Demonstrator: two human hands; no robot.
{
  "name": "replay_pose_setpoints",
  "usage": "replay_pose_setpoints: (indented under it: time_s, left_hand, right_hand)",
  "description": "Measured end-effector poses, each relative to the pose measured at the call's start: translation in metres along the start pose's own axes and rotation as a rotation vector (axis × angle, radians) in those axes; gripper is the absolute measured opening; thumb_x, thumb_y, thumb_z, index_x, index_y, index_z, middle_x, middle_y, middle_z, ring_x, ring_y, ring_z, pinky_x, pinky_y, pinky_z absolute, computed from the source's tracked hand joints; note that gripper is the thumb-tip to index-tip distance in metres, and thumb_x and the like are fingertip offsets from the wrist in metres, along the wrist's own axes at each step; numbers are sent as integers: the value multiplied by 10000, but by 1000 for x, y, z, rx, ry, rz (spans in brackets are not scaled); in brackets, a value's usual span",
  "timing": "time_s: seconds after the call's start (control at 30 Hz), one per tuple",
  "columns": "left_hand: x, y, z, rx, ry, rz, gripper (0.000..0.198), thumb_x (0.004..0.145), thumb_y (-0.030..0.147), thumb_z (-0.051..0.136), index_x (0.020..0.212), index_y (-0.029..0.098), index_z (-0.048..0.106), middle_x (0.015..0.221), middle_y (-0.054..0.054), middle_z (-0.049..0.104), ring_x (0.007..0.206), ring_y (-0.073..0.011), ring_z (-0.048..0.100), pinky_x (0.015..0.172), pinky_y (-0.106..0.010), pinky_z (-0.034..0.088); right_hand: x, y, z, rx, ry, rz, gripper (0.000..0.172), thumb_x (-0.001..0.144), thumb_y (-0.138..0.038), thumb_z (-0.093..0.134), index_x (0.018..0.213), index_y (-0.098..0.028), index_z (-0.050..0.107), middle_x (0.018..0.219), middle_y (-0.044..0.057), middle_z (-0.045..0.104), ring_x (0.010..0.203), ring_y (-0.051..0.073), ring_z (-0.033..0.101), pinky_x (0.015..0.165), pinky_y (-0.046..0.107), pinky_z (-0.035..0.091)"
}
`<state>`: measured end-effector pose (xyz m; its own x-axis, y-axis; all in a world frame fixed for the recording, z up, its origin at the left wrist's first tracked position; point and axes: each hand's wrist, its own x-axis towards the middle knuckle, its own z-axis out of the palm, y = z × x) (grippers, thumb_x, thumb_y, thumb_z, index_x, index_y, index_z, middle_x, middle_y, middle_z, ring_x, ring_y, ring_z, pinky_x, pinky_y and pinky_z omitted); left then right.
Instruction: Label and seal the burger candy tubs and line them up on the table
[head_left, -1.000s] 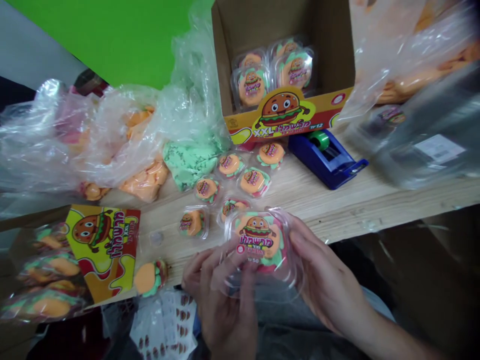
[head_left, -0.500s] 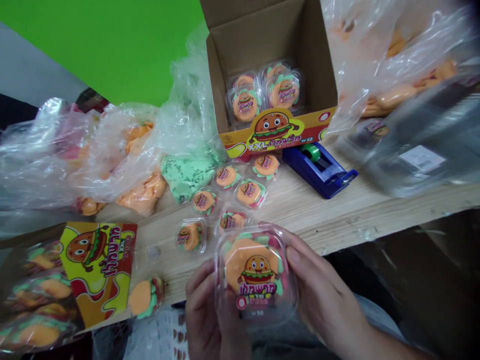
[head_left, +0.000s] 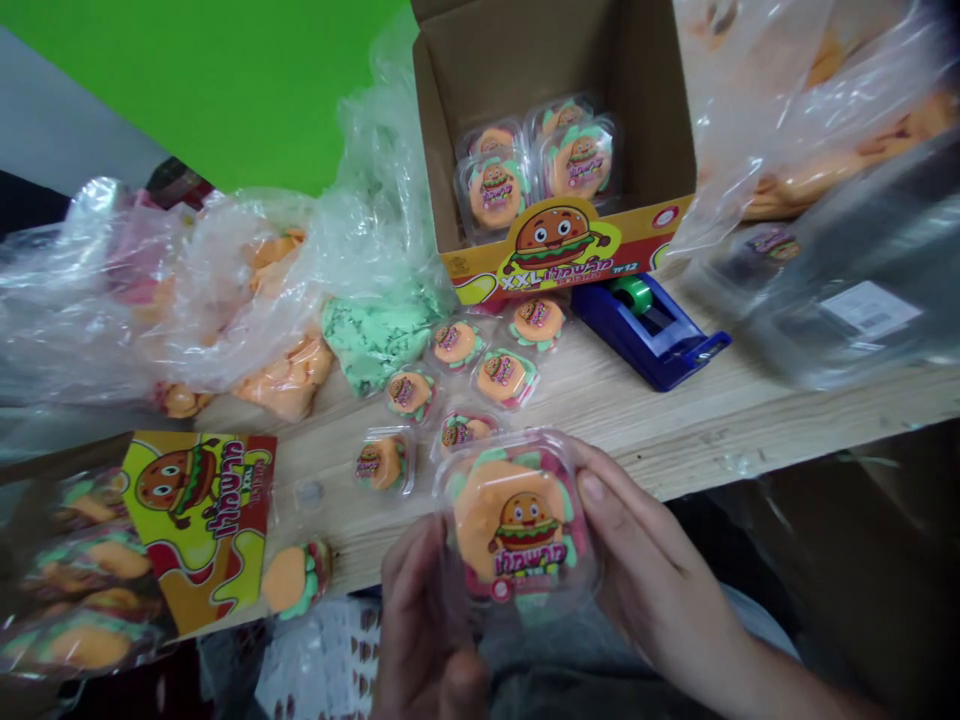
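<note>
In front of me is a clear plastic clamshell container (head_left: 517,610) with a burger-shaped marshmallow (head_left: 472,510) inside and a cartoon-burger label (head_left: 529,535) on its lid. My right hand (head_left: 649,560) grips its right side, thumb near the lid's edge and fingers behind. At the left side my left hand (head_left: 420,610) is curled against the container, its thumb low and its other fingertips partly hidden. Just beyond lie several small packed burger candies (head_left: 504,375). A cardboard display box (head_left: 555,255) behind them holds several larger labelled containers (head_left: 495,195).
A blue tape dispenser (head_left: 649,335) sits right of the candies. Plastic bags of orange pieces (head_left: 281,375) and green pieces (head_left: 382,335) lie at left. A second display box (head_left: 202,530) and an unwrapped burger candy (head_left: 289,580) are near the front edge, with sticker sheets (head_left: 322,660) below.
The container has tilted, and the lower end of its label no longer shows. My left thumb has come into view below it. The camera view has shifted slightly.
</note>
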<state>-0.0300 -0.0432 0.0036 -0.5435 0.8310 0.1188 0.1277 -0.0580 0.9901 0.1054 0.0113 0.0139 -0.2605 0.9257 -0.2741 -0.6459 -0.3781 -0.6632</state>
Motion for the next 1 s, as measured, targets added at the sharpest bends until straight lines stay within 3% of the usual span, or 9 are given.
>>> replay_pose_setpoints:
  time_s: [0.07, 0.2, 0.4, 0.57, 0.77, 0.87, 1.0]
  left_hand:
    - [-6, 7, 11, 21, -23, 10, 563, 597, 446, 764, 1114, 283, 614, 1154, -49, 575, 1089, -258, 536, 893, -344, 485]
    - [-13, 12, 27, 90, -29, 5, 627, 659, 264, 728, 1235, 319, 486, 1254, -44, 489, 1137, -233, 513, 913, -319, 471]
    - [-4, 4, 16, 139, -229, 186, 702, 680, 200, 644, 1325, 271, 377, 1345, -84, 427, 1214, -272, 457, 969, -371, 440]
    - [2, 13, 23, 164, -68, 77, 518, 681, 274, 687, 1161, 272, 491, 1234, -82, 520, 1147, -280, 513, 939, -440, 457]
    - [-5, 8, 24, 159, 40, -11, 411, 717, 252, 675, 1088, 252, 496, 1193, -67, 554, 1054, -226, 584, 847, -348, 513]
    - [-13, -3, 20, 159, 123, 64, 383, 707, 170, 670, 1031, 265, 491, 1193, -32, 560, 1020, -189, 597, 794, -297, 522]
    - [-19, -11, 19, 195, 168, 210, 154, 754, 174, 620, 866, 246, 543, 1044, 10, 618, 1023, -168, 569, 862, -318, 474]
  right_hand:
    - [2, -2, 0, 73, -13, 30, 289, 935, -298, 424, 1162, -389, 577, 1283, -50, 563, 1269, 159, 416, 1077, 368, 330]
    - [3, -3, 2, 135, -31, 62, 295, 935, -294, 421, 1175, -378, 570, 1292, -38, 557, 1259, 174, 432, 1027, 372, 402]
    - [1, -1, 2, 94, -5, 21, 278, 933, -300, 427, 1134, -401, 591, 1296, -64, 552, 1276, 165, 411, 1047, 362, 380]
    - [-1, -1, 3, 38, -8, 20, 298, 944, -301, 405, 1181, -397, 557, 1322, -60, 528, 1287, 152, 392, 1088, 348, 319]
    - [-6, 4, 4, -107, 28, -7, 283, 941, -318, 408, 1154, -403, 573, 1333, -60, 517, 1279, 154, 403, 1103, 355, 287]
    - [-8, 7, 3, -163, 60, 6, 280, 927, -342, 433, 1167, -405, 562, 1286, -46, 562, 1259, 167, 430, 1099, 386, 289]
    - [-10, 9, 2, -259, 126, 12, 253, 896, -389, 477, 1120, -378, 594, 1227, -26, 606, 1194, 190, 495, 1060, 416, 340]
